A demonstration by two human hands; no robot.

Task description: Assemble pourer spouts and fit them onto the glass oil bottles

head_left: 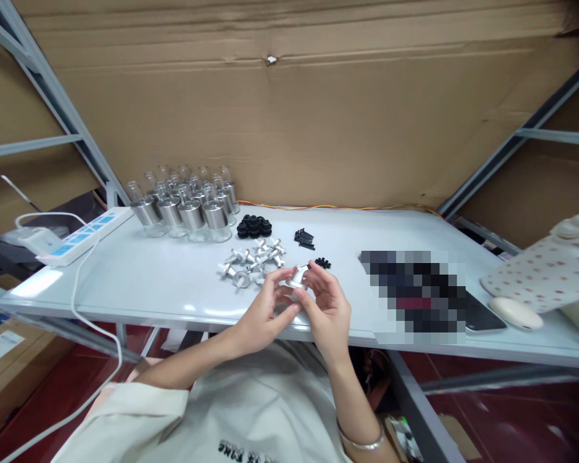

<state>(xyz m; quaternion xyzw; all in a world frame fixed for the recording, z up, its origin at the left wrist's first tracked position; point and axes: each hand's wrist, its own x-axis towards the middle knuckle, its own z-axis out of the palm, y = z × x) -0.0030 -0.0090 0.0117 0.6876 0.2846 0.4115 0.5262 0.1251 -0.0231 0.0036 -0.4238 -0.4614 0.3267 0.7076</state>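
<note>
White fitting [297, 278], which my left hand [266, 308] and right hand [330, 310] gripped together, probably for steadiness; loose white parts [256, 264] lay near, presumably for easy reach.

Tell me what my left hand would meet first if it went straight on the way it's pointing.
Beyond the silver-white piece in its grip, your left hand would probably meet your right hand first, though exact depth is unclear.
</note>
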